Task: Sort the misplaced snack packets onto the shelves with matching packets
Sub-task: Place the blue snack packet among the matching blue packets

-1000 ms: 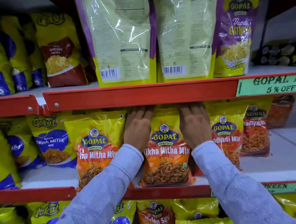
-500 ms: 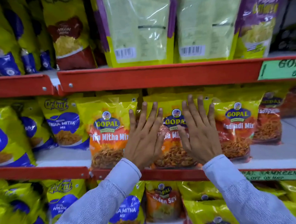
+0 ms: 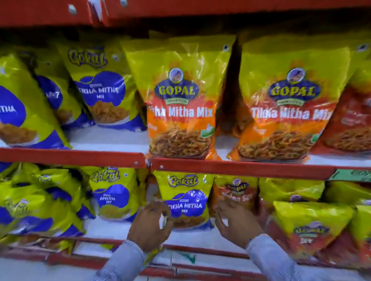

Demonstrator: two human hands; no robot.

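A yellow-and-blue Gokul Tikha Mitha Mix packet stands on the lower shelf, beside an orange Gopal Nylon Sev packet. My left hand is at this Gokul packet's left edge with fingers curled, and my right hand is at its right side, in front of the Nylon Sev packet, fingers spread. Whether either hand touches a packet is blurred. On the middle shelf stand two orange Gopal Tikha Mitha Mix packets, with Gokul Tikha Mitha packets to their left.
Several Gokul Nylon Sev packets fill the lower shelf on the left. Yellow and red Gopal packets lie stacked at the lower right. A red upper shelf rail runs across the top. A green price label hangs on the middle rail.
Both hands have left the Gopal Tikha Mitha Mix packet on the middle shelf and dropped to the lower shelf. The view has tilted down and moved closer.
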